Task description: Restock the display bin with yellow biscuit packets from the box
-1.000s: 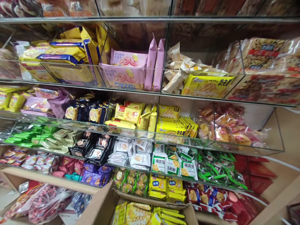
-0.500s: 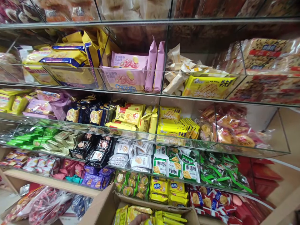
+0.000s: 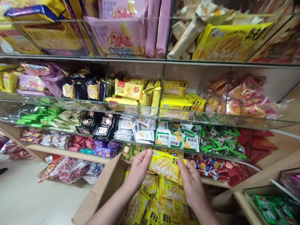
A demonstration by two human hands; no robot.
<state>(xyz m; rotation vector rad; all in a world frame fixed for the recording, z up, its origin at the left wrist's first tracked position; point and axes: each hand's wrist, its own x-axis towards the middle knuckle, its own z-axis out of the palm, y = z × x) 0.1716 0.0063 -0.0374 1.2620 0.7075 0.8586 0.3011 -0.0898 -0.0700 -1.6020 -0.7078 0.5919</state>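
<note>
My left hand (image 3: 138,168) and my right hand (image 3: 191,182) hold a yellow cracker packet (image 3: 165,166) between them, fingers closed on its two ends. They hold it above an open cardboard box (image 3: 103,193) that is full of the same yellow cracker packets (image 3: 164,200). The packet is just in front of the lowest glass shelf. Matching yellow cracker packets (image 3: 178,101) lie in a glass compartment two shelves higher.
Glass shelves (image 3: 150,59) with dividers hold many snack packets: pink boxes (image 3: 122,34), green-and-white packets (image 3: 174,139), black packets (image 3: 98,125), green packets (image 3: 220,142). A bag of red sweets (image 3: 67,168) lies on the floor at left. A wooden bin (image 3: 272,200) stands at right.
The view has dropped towards the box. Both hands have come into view and lifted a yellow packet out of the cardboard box.
</note>
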